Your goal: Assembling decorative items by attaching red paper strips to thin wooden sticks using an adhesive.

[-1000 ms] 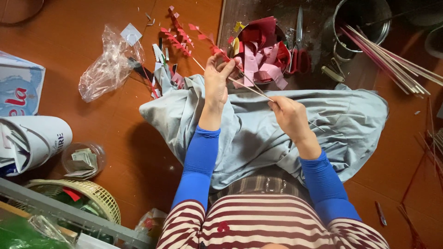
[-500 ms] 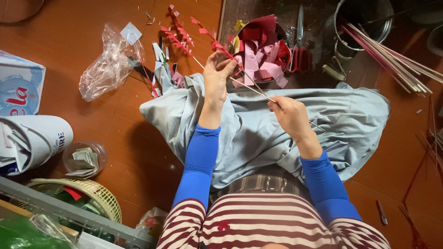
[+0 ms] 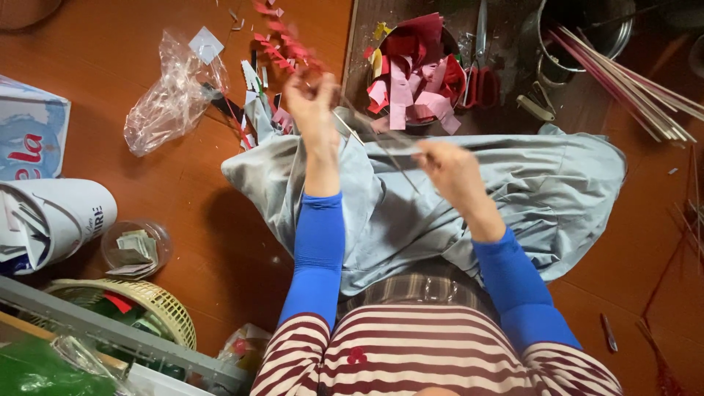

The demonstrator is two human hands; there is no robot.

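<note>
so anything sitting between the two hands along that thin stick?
Nothing visible. The left hand grips the thin stick near its red-paper end, the right hand holds the other end, and only grey cloth lies beneath.

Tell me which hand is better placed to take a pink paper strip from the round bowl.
Probably the left hand: it is raised nearest the bowl of pink and red paper strips. The right hand sits lower, pinching the thin stick.

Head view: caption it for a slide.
Both hands, left hand and right hand, hold a thin stick above a grey-clothed lap.
</note>
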